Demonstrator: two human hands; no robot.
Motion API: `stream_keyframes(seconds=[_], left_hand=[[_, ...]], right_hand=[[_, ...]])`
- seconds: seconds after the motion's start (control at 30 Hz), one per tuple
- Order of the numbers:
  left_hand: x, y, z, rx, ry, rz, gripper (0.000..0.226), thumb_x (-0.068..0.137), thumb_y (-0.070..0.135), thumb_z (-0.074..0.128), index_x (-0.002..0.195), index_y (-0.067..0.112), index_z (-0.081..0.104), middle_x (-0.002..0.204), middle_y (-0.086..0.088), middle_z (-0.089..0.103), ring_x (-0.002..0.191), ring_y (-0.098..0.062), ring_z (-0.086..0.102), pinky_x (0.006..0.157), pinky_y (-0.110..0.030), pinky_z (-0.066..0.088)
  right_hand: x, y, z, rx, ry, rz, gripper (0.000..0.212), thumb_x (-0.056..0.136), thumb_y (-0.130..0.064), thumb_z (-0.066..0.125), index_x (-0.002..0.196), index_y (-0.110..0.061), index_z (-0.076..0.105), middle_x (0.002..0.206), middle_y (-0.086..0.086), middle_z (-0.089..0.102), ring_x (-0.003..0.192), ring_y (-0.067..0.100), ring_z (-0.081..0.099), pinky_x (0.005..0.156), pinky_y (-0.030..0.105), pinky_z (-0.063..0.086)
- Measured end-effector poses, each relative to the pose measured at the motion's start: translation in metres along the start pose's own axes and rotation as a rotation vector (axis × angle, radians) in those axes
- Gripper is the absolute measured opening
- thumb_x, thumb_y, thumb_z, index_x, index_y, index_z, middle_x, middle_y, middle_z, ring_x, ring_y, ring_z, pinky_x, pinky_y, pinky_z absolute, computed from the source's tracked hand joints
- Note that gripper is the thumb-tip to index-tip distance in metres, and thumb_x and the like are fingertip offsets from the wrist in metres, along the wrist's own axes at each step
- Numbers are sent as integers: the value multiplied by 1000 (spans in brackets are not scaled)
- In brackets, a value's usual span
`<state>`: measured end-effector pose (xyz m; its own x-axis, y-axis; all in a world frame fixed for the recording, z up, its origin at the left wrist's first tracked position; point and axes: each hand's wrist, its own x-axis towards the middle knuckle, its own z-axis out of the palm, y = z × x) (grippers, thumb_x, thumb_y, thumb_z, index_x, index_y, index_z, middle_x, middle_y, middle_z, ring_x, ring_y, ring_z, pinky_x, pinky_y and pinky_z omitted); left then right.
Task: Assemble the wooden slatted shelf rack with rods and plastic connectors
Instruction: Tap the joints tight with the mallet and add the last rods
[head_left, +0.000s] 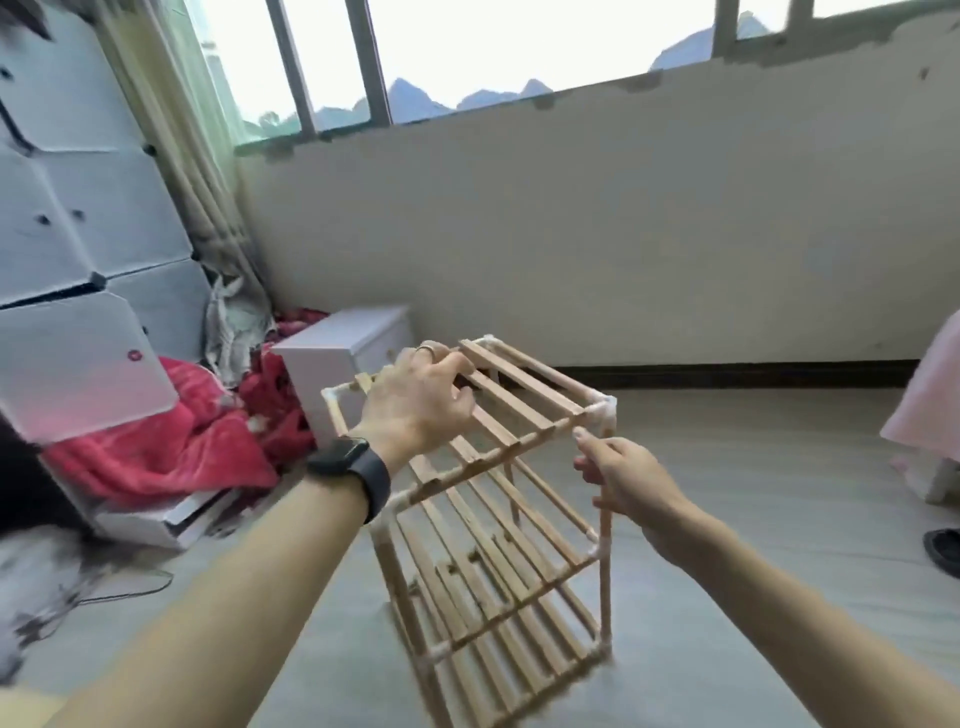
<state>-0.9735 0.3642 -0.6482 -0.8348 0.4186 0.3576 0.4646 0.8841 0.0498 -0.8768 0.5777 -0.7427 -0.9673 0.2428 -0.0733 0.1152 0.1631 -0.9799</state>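
Three tiers up, both hands on the rack

We count three slatted shelves on the wooden rack, which sits on the grey floor in the middle of the room, leaning a little (too blurry at the bottom to tell if every foot is down). Four white connectors mark the top corners. Our left hand is on the top shelf, fingers curled over the slats and gripping them, with one ring and one dark watch on that arm. Our right hand is wrapped around the near right upright rod just below its top corner. Behind the rack there's one white box and one red blanket, plus one dark shoe far right
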Motion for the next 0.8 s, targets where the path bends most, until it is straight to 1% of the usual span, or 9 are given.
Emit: stream_keyframes(seconds=[0.1, 0.23, 0.3, 0.37, 0.5, 0.57, 0.63, 0.7, 0.8], left_hand=[[0, -63, 15, -94, -106, -246, 47, 98, 40, 43, 143, 29, 50, 152, -6, 43, 141, -28, 35, 115, -45, 33], [-15, -95, 59, -261, -245, -305, 50, 101, 45, 39, 149, 32, 44, 161, -4, 33, 151, -23, 23, 122, -45, 23], [-17, -92, 76, -329, -207, -345, 50, 103, 46, 32, 151, 36, 40, 165, 1, 27, 153, -21, 18, 123, -51, 14], [-14, -86, 84, -325, -176, -358, 51, 103, 47, 28, 153, 38, 36, 167, 5, 22, 155, -21, 11, 121, -56, 5], [-6, -74, 89, -328, -269, -272, 55, 101, 56, 27, 154, 42, 31, 168, -1, 14, 155, -27, -1, 124, -56, -1], [0, -69, 86, -291, -264, -206, 55, 99, 62, 30, 151, 45, 34, 167, -4, 19, 155, -26, 1, 124, -55, 0], [9, -67, 83, -245, -209, -179, 55, 98, 61, 34, 150, 44, 35, 166, -4, 19, 155, -22, 2, 121, -55, -2], [20, -68, 79, -216, -167, -223, 57, 99, 58, 36, 153, 42, 30, 168, -4, 15, 155, -23, -1, 121, -56, -2], [39, -71, 79, -200, -204, -340, 62, 100, 58, 35, 157, 35, 25, 167, -8, 16, 154, -31, 4, 122, -56, 6]], right_hand=[[10, -12, 36, 73, -130, 83, 48, 98, -61, 49, 112, -16, 61, 119, 12, 65, 111, 25, 63, 99, 46, 53], [22, -13, 85, 162, -232, 158, 55, 96, -66, 48, 124, -21, 58, 115, 7, 71, 107, 19, 67, 85, 37, 60], [33, -15, 102, 283, -167, 175, 55, 98, -59, 52, 124, -12, 61, 109, 10, 75, 102, 22, 72, 83, 38, 62], [42, -17, 109, 427, -96, 204, 43, 102, -44, 55, 118, -5, 61, 97, 12, 78, 92, 24, 76, 77, 36, 63], [58, -14, 94, 463, 76, 231, 19, 105, -16, 51, 108, 1, 59, 80, 14, 76, 75, 26, 76, 65, 35, 63], [68, -12, 71, 438, 165, 249, 17, 105, -15, 48, 102, -2, 59, 72, 11, 70, 66, 25, 71, 58, 35, 60], [81, -11, 37, 407, 257, 268, 17, 105, -16, 45, 100, -7, 59, 73, 9, 62, 65, 22, 63, 58, 34, 54], [93, -9, -3, 390, 330, 277, 20, 106, -16, 41, 101, -11, 60, 76, 7, 59, 59, 18, 59, 55, 32, 51], [105, -6, -54, 328, 412, 290, 28, 108, -20, 40, 88, -14, 59, 62, 0, 53, 41, 9, 49, 39, 22, 44]])
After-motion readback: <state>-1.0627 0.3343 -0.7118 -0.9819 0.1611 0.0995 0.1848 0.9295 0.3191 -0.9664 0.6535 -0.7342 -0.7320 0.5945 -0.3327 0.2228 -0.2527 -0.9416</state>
